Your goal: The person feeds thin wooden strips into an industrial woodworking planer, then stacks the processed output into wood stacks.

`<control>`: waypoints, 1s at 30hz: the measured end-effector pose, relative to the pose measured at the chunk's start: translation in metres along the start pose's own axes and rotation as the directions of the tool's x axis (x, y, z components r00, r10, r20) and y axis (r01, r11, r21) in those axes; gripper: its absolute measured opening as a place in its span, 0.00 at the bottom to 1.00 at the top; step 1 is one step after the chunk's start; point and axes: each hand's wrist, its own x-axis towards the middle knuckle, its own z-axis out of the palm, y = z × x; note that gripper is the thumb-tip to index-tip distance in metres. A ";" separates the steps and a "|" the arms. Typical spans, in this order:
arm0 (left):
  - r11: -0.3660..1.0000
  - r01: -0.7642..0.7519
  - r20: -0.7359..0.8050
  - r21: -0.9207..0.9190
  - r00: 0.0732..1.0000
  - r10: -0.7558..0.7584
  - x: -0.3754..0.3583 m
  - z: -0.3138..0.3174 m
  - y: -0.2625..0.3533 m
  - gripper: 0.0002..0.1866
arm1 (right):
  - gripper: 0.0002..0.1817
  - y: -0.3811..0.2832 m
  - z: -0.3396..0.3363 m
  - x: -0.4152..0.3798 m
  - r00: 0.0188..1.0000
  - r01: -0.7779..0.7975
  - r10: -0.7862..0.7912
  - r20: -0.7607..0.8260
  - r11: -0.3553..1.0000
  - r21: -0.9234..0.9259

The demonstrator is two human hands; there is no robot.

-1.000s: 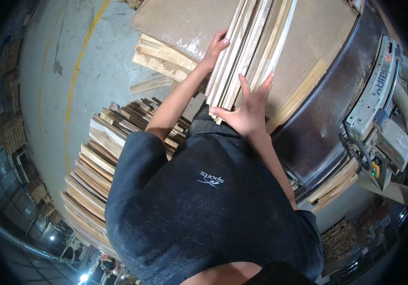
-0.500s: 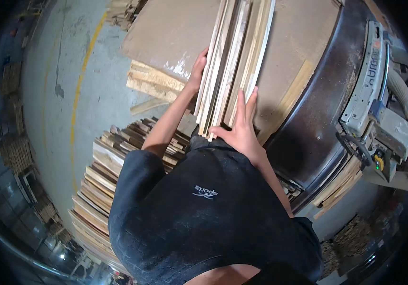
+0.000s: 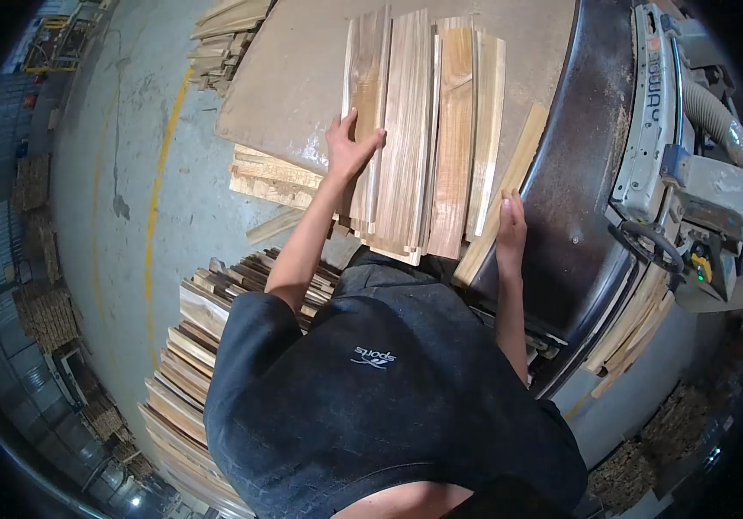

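Observation:
Several wooden boards (image 3: pixel 406 112) lie fanned out flat, side by side, on a brown tabletop. My left hand (image 3: pixel 354 154) is closed across the leftmost board (image 3: pixel 367 69), its fingers at the left edge and its thumb near the right edge. A reddish-brown board (image 3: pixel 455 130) with a knot lies farther right, next to a paler board (image 3: pixel 488 104). My right hand (image 3: pixel 511 232) is open, holding nothing, its fingers stretched upward beside a long wood strip (image 3: pixel 523 151) along the table's right side.
A dark machine bed (image 3: pixel 575 173) borders the tabletop (image 3: pixel 293 78), with a grey machine head, handwheel (image 3: pixel 648 246) and hose (image 3: pixel 717 121) beyond. Stacked boards (image 3: pixel 185 363) stand at lower left. More wood pieces (image 3: pixel 224 39) lie at upper left, near a yellow floor line (image 3: pixel 159 173).
The boards, held upright on edge between both hands before, now lie spread flat. My left hand has moved onto the leftmost board; my right hand has come off the boards, rightward and down.

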 end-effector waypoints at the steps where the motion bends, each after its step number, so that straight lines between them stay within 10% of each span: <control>1: 1.000 0.011 0.010 -0.018 1.000 -0.011 0.003 -0.004 0.005 0.46 | 0.22 0.004 0.000 0.000 1.000 0.010 -0.010 0.002 1.000 0.010; 8: 0.722 0.162 0.045 -0.672 0.983 -0.178 -0.044 -0.033 0.020 0.30 | 0.19 -0.005 0.011 -0.023 0.992 0.074 -0.097 0.075 0.963 0.260; 9: 0.401 0.408 0.326 -0.820 0.909 -0.259 -0.056 -0.037 0.004 0.32 | 0.19 -0.011 0.011 -0.028 0.989 0.088 -0.116 0.092 0.960 0.267; 16: -0.285 0.209 0.286 -0.935 0.922 -0.261 -0.153 -0.071 0.079 0.38 | 0.23 -0.032 0.010 -0.065 0.839 -0.028 -0.239 0.488 0.878 0.477; 17: -0.279 0.189 0.267 -0.942 0.924 -0.274 -0.158 -0.072 0.083 0.38 | 0.25 -0.036 0.009 -0.070 0.818 -0.082 -0.238 0.524 0.853 0.515; 19: 0.367 0.257 0.145 -0.894 0.941 -0.307 -0.177 -0.066 0.084 0.32 | 0.27 -0.039 0.010 -0.078 0.780 -0.194 -0.213 0.588 0.811 0.552; 21: 0.233 0.267 0.197 -0.935 0.938 -0.284 -0.196 -0.062 0.073 0.29 | 0.26 -0.040 0.006 -0.083 0.744 -0.241 -0.171 0.646 0.833 0.498; 24: 0.599 0.262 0.125 -0.756 0.957 -0.260 -0.227 -0.055 0.061 0.32 | 0.32 -0.026 0.004 -0.090 0.579 0.225 -0.370 0.727 0.929 0.294; 26: 0.718 0.175 0.063 -0.673 0.982 -0.180 -0.248 -0.055 0.094 0.34 | 0.40 -0.029 -0.007 -0.099 0.386 0.141 -0.231 0.893 0.971 0.191; 30: 0.759 -0.021 0.152 -0.651 0.976 0.156 -0.289 -0.031 0.121 0.42 | 0.46 -0.024 -0.037 -0.128 0.312 0.021 -0.147 0.939 0.989 0.148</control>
